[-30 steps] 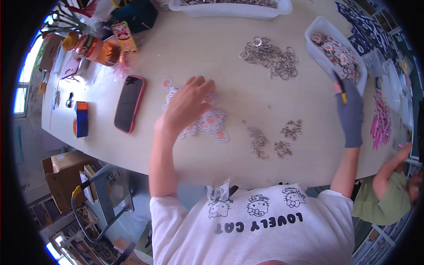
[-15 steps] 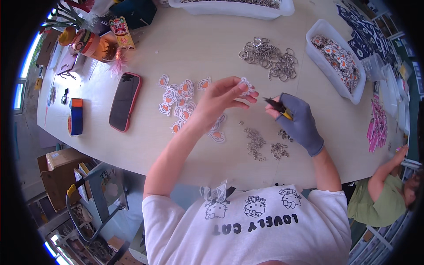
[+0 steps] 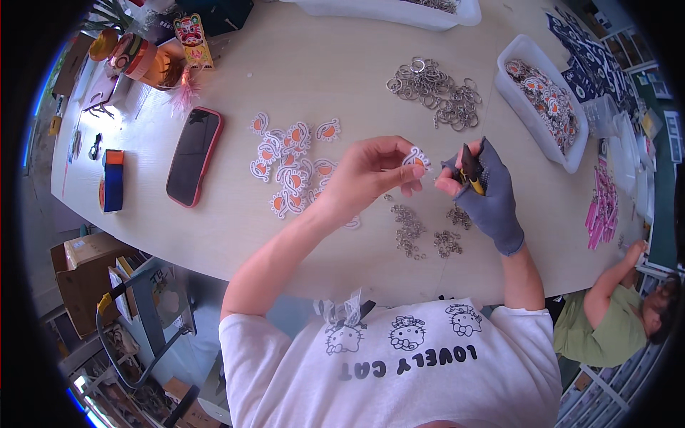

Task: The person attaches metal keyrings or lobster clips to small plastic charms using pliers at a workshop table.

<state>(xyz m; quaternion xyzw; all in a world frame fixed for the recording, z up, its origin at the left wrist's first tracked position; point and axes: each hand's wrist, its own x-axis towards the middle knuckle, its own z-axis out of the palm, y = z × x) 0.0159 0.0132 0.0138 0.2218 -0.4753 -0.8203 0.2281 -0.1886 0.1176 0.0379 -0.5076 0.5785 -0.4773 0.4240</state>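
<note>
Left hand (image 3: 374, 173) pinches a white charm (image 3: 414, 160), right hand (image 3: 492, 200) holding what seem pliers (image 3: 469, 163)

On the bench (image 3: 321, 82), charms (image 3: 292, 178) lie right of the phone (image 3: 194, 158); rings (image 3: 428, 87) lie left of the tub (image 3: 515, 107), beyond the links (image 3: 407, 225).

Place: a small workshop for hand assembly, by the look of it
Worktable: broad and pale (image 3: 335, 78), filling the middle of the frame
Metal parts: a heap of split rings (image 3: 435, 93) at upper centre, small fittings (image 3: 407, 230) in separate piles below centre
Printed pieces (image 3: 294, 178): many alike, white and orange, spread left of centre
Trays: one white tray (image 3: 531, 128) heaped with pieces at upper right, another (image 3: 399, 18) at the top edge
Pliers (image 3: 469, 165): black and yellow, held in a grey glove (image 3: 499, 214)
Co-worker (image 3: 603, 324): in green, lower right, near shelving (image 3: 617, 378)
Cardboard box (image 3: 85, 285): lower left
</note>
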